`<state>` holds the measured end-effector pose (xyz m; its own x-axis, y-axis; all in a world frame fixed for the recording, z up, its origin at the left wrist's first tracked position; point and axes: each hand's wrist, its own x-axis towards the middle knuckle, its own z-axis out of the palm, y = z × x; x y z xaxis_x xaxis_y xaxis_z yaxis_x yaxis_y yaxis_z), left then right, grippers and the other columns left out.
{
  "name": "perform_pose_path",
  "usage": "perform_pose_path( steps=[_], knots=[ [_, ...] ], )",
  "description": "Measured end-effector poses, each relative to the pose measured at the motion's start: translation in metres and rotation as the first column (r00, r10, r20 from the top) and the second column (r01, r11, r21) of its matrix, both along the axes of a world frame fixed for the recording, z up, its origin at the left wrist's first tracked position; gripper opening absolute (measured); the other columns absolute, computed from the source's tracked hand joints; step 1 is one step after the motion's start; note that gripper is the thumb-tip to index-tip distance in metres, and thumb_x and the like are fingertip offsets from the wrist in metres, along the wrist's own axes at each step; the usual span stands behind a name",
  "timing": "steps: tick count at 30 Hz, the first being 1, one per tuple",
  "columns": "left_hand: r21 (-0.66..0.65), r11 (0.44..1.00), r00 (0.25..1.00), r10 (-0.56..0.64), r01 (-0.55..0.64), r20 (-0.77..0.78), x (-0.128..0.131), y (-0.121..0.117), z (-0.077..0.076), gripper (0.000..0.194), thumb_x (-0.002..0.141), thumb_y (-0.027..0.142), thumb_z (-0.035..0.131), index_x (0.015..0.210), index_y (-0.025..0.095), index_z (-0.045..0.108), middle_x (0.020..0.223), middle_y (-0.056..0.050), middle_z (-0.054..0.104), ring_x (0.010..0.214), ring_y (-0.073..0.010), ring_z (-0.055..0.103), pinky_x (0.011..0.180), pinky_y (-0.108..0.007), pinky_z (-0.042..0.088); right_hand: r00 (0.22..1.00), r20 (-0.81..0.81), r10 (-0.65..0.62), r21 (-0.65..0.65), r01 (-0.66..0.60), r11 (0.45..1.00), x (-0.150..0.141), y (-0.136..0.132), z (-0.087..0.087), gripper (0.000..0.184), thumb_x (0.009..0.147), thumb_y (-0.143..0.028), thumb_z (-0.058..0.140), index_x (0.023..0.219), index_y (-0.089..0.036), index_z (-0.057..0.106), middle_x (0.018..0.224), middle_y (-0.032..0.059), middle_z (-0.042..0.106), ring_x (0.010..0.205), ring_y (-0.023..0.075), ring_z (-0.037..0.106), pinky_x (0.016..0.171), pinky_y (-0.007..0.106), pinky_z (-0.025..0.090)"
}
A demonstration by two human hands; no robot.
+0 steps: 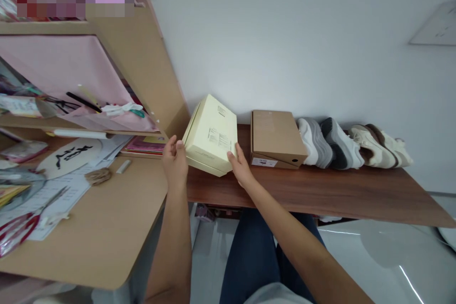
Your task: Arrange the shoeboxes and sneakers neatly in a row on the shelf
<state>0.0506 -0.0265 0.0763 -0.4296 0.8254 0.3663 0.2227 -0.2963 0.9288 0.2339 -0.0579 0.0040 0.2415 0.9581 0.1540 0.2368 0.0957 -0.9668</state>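
Note:
A pale yellow shoebox (213, 135) with small dark print is tilted above the left end of the brown wooden shelf (278, 187). My left hand (176, 159) is closed at its left edge, with the thumb against the side. On the opposite edge, my right hand (240, 164) grips the box with the fingers along its side. A seam runs between the lid and the base. Just right of it, a brown cardboard shoebox (274, 135) rests on the shelf, its front bearing a white label.
Grey and white sneakers (315, 142) and cream shoes (379, 147) line the shelf to the right. At left stands a desk (117, 228) with papers, red-handled scissors (26, 225) and a white round fan-like piece (66, 156). The desk's upright side panel (142, 52) borders the shelf.

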Motion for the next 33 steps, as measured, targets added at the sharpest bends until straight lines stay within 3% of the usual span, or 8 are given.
perform_pose_path(
  steps=[2, 7, 11, 18, 24, 28, 33],
  knots=[
    [-0.016, 1.0, 0.995, 0.015, -0.013, 0.1, 0.0, 0.006, -0.009, 0.055, 0.085, 0.052, 0.061, 0.128, 0.018, 0.056, 0.133, -0.015, 0.059, 0.124, -0.0247, 0.056, 0.11, -0.041, 0.038, 0.999, -0.032, 0.002, -0.046, -0.004, 0.999, 0.004, -0.001, 0.001, 0.08, 0.09, -0.067, 0.041, 0.153, -0.018, 0.028, 0.156, 0.0143, 0.036, 0.143, 0.022, 0.037, 0.115, 0.044, 0.03],
    [-0.05, 0.993, 0.957, -0.088, 0.106, 0.276, 0.001, 0.014, -0.019, 0.056, 0.088, 0.048, 0.058, 0.134, 0.018, 0.048, 0.135, -0.017, 0.058, 0.124, -0.0225, 0.058, 0.108, -0.041, 0.042, 0.998, 0.06, -0.001, -0.072, 0.006, 0.997, 0.01, -0.001, 0.019, 0.082, 0.087, -0.072, 0.042, 0.147, -0.016, 0.042, 0.159, 0.0149, 0.028, 0.149, 0.0246, 0.022, 0.119, 0.046, 0.022],
    [-0.081, 0.984, 0.912, -0.115, 0.159, 0.393, 0.008, 0.013, -0.016, 0.055, 0.086, 0.047, 0.061, 0.132, 0.017, 0.053, 0.136, -0.016, 0.059, 0.126, -0.0233, 0.056, 0.108, -0.039, 0.043, 0.992, 0.11, 0.054, -0.053, -0.048, 0.997, 0.008, 0.004, 0.041, 0.083, 0.085, -0.075, 0.041, 0.146, -0.018, 0.043, 0.158, 0.0124, 0.032, 0.149, 0.025, 0.023, 0.12, 0.047, 0.022],
    [-0.008, 0.893, 0.762, -0.38, 0.451, 0.524, 0.029, -0.004, -0.006, 0.062, 0.087, 0.061, 0.05, 0.125, 0.015, 0.062, 0.134, -0.014, 0.061, 0.127, -0.0287, 0.056, 0.105, -0.042, 0.047, 0.98, 0.122, 0.154, -0.013, -0.154, 0.988, 0.006, 0.016, 0.077, 0.086, 0.082, -0.079, 0.043, 0.147, -0.022, 0.043, 0.155, 0.0084, 0.039, 0.147, 0.0272, 0.028, 0.12, 0.048, 0.023],
    [0.029, 0.865, 0.723, -0.437, 0.501, 0.535, 0.043, -0.01, -0.002, 0.065, 0.089, 0.062, 0.044, 0.13, 0.014, 0.059, 0.136, -0.015, 0.06, 0.129, -0.0288, 0.054, 0.108, -0.042, 0.044, 0.972, 0.135, 0.193, -0.067, -0.186, 0.98, 0.007, 0.012, 0.1, 0.098, 0.078, -0.081, 0.046, 0.151, -0.018, 0.034, 0.158, 0.0094, 0.033, 0.148, 0.0289, 0.024, 0.121, 0.048, 0.021],
    [0.03, 0.894, 0.739, -0.388, 0.447, 0.551, 0.047, -0.002, 0.0, 0.058, 0.085, 0.05, 0.053, 0.127, 0.011, 0.06, 0.13, -0.016, 0.064, 0.122, -0.0292, 0.059, 0.105, -0.042, 0.046, 0.979, 0.089, 0.184, -0.083, -0.177, 0.981, 0.008, 0.009, 0.103, 0.1, 0.08, -0.079, 0.045, 0.152, -0.012, 0.031, 0.158, 0.0118, 0.03, 0.148, 0.0278, 0.025, 0.122, 0.044, 0.019],
    [0.009, 0.916, 0.796, -0.353, 0.401, 0.492, 0.042, 0.004, 0.007, 0.054, 0.08, 0.045, 0.062, 0.123, 0.011, 0.064, 0.12, -0.015, 0.069, 0.117, -0.0303, 0.063, 0.103, -0.043, 0.047, 0.983, -0.049, 0.178, -0.053, -0.18, 0.982, 0.009, 0.014, 0.088, 0.09, 0.082, -0.074, 0.049, 0.151, -0.017, 0.036, 0.156, 0.0077, 0.035, 0.145, 0.026, 0.032, 0.122, 0.043, 0.02]
  ],
)
